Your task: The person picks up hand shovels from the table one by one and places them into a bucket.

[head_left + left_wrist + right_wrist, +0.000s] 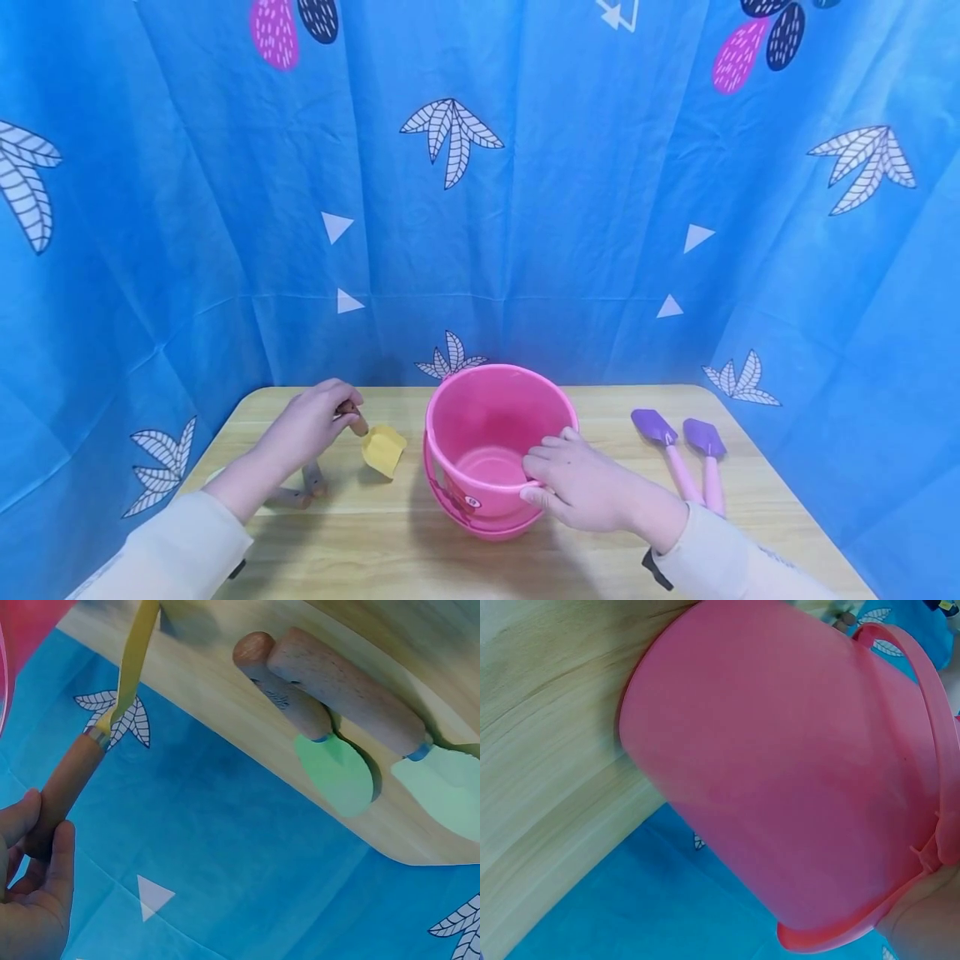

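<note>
My left hand (309, 423) holds a small yellow shovel (384, 452) by its wooden handle, above the left part of the table. In the left wrist view the thumb and fingers close round the end of that handle (66, 784). A pink bucket (487, 497) stands upright mid-table, its carrying handle hanging down along the side. My right hand (581, 483) grips the bucket's near right rim, fingers over the inside and thumb outside. The bucket's wall (780, 765) fills much of the right wrist view, where most of that hand is hidden.
Two green shovels with wooden handles, one darker (335, 774) and one paler (442, 787), lie on the table left, partly behind my left forearm. Two purple shovels (655, 426) (705, 438) with pink handles lie at the right. A blue patterned curtain (510, 233) surrounds the table.
</note>
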A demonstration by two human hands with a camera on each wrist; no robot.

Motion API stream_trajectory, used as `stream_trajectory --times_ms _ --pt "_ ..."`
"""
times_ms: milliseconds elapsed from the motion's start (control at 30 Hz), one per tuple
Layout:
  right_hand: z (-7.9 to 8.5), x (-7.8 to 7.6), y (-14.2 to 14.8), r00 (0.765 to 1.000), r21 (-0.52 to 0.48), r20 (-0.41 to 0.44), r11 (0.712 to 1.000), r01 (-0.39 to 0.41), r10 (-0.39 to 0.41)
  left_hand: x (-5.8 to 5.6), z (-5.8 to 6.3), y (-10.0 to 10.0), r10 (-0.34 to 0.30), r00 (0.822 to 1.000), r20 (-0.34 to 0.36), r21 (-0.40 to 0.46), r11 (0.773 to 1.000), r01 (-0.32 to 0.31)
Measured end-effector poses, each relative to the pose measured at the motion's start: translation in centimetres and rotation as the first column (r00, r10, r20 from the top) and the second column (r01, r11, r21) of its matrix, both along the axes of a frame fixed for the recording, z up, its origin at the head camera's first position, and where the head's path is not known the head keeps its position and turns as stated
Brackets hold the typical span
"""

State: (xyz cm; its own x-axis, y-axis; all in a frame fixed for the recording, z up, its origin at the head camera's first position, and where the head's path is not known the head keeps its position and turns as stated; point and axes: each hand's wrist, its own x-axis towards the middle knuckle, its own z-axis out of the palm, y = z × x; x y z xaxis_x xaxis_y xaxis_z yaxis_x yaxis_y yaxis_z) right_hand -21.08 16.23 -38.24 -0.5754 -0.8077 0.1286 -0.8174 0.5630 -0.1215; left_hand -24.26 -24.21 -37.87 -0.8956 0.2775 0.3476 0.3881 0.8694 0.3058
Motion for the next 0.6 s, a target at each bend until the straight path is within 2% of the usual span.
stream_trajectory --times_ms 267,600 --pt "0.0 0.1 -0.2 1.000 -0.009 0.000 1.000 -0.003 0.003 -0.1 0.6 0.6 -0.032 0.999 -0.026 -0.008 0.999 0.032" --pt "0.0 0.1 -0.1 1.000 -0.008 0.011 1.000 0.001 -0.001 0.6 2.2 2.1 -0.061 0.998 -0.016 0.006 0.998 0.062"
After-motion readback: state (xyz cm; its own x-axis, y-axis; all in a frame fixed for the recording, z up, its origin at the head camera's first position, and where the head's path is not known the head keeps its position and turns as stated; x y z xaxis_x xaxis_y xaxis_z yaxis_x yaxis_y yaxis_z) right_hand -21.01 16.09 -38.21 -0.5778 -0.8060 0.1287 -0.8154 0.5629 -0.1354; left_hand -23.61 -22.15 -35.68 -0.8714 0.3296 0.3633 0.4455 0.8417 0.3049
